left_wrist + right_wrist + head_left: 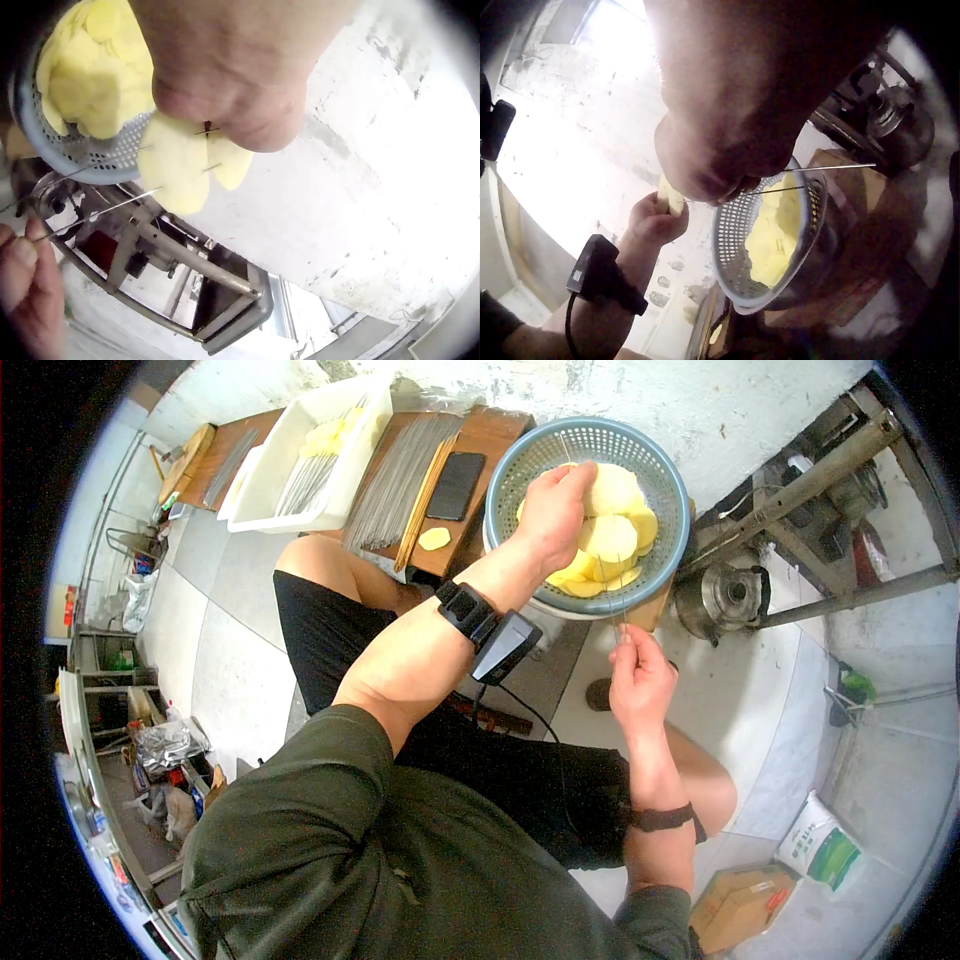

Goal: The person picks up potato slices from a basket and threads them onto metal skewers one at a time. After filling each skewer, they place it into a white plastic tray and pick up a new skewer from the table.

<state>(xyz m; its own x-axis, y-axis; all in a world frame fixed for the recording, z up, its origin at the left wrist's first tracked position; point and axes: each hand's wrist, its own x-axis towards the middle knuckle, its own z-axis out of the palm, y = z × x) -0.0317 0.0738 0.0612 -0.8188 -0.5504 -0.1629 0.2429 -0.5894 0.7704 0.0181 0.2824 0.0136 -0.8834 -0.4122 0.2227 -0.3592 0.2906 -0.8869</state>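
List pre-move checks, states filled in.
1. Right hand pinching a skewer: ok.
2. Left hand gripping the skewered slices: ok.
3. Left hand clear of skewer points: cannot tell; its inner side is hidden.
4. More slices in the basket: ok, a pile.
5. No stray slices: not ok; a loose slice lies near the phone.
6. Spare skewers laid out: ok, on the bench.
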